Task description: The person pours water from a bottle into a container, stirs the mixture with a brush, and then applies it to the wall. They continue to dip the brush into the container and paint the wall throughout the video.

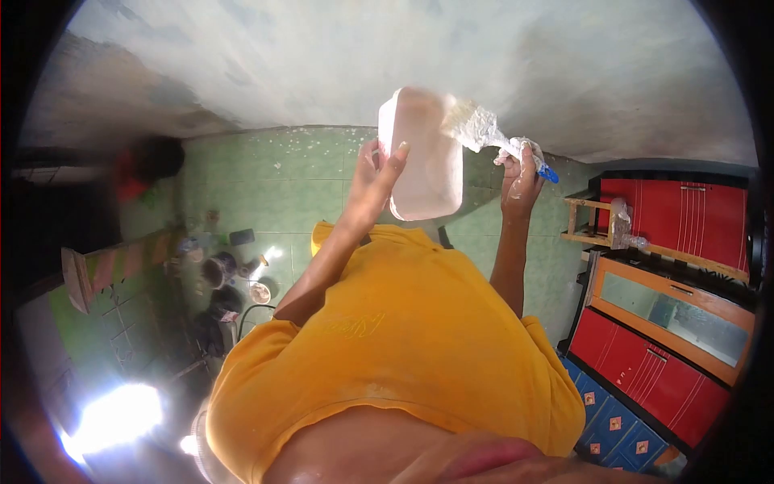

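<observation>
Head view: left hand (377, 173) grips white tub (432, 165); right hand (522, 179) clasps paint-caked brush (477, 129).

Green tiled floor (306, 189): scattered white specks (278, 145), dark container (216, 273), pale tub (259, 293).

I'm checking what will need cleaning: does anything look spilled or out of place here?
Yes. White spots are scattered over the green tiled floor near the foot of the wall, like splatter, standing out against the green. White also coats the brush beyond its bristles and smears the right hand.
</observation>
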Action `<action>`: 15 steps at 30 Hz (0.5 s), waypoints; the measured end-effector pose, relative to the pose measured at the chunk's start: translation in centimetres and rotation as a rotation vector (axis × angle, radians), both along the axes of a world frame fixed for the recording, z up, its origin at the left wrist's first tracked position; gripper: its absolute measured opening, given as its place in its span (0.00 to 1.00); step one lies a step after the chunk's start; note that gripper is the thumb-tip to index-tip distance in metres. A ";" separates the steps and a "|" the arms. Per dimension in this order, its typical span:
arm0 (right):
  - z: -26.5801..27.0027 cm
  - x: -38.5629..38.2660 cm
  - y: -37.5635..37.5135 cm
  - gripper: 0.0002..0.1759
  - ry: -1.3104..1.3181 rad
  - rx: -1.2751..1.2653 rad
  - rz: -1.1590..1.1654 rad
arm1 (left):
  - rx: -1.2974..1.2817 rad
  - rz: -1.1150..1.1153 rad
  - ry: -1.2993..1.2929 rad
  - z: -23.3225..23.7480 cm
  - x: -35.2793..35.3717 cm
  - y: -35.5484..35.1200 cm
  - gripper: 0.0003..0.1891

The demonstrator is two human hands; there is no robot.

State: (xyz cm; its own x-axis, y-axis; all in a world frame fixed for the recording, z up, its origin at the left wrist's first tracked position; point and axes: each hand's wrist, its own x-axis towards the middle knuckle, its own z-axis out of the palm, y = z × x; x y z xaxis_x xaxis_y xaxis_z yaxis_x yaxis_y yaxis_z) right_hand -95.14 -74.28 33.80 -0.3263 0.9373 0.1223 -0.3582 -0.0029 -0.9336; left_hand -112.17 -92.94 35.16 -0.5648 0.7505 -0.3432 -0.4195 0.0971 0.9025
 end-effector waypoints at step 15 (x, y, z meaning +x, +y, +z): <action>-0.2 4.4 4.0 0.21 -0.130 -0.165 -0.300 | 0.039 0.021 0.024 -1.8 4.3 2.2 0.45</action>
